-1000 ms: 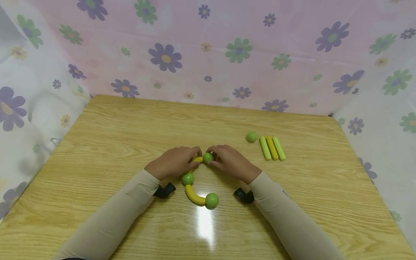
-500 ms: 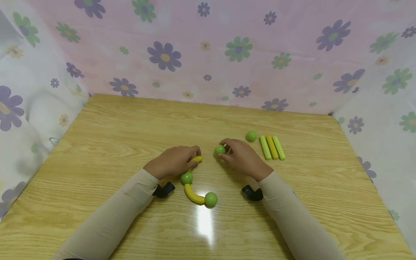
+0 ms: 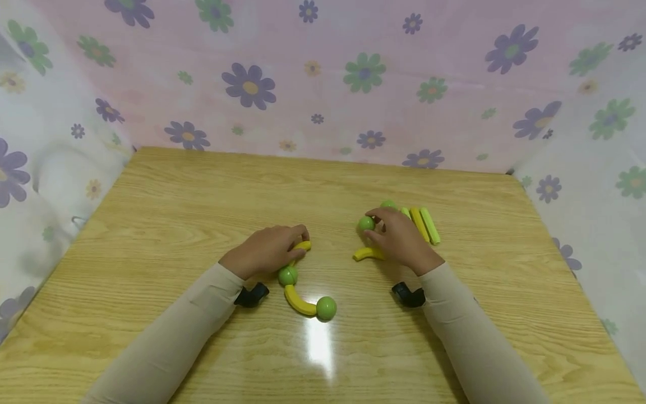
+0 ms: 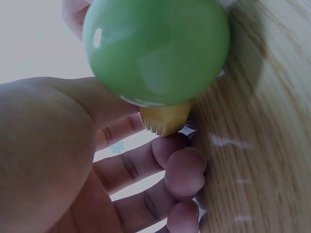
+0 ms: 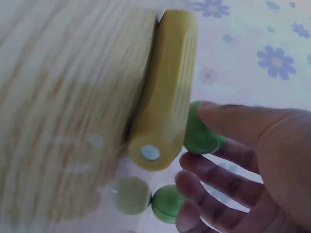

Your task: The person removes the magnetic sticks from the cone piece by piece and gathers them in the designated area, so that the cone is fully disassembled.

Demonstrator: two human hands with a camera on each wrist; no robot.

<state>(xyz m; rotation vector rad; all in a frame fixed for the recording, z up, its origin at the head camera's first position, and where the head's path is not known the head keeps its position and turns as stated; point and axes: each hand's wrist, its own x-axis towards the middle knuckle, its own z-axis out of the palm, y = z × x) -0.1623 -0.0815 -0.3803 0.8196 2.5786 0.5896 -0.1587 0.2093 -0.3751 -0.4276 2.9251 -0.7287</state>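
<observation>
My left hand [image 3: 270,251] pinches a curved yellow stick [image 3: 303,246] at the table's middle. Its lower end meets a green ball [image 3: 287,275], large in the left wrist view. From that ball a second curved yellow stick [image 3: 299,301] bends round to another green ball [image 3: 326,308]. My right hand [image 3: 401,238] holds a green ball [image 3: 367,224] between thumb and fingers. Just below that hand lies a loose curved yellow stick [image 3: 367,254], partly covered by it; the right wrist view shows a silver disc in the end of this stick [image 5: 165,87].
Beyond my right hand sits one more green ball [image 3: 388,204], partly hidden. Beside it lie straight sticks, a yellow one [image 3: 420,224] between two yellow-green ones [image 3: 430,225]. Flowered cloth [image 3: 303,84] walls in the back and sides of the wooden table [image 3: 227,191].
My right hand has drawn the green ball off the upper curved stick and carried it right, towards the straight sticks. A loose curved stick has come into sight. My left hand stays put.
</observation>
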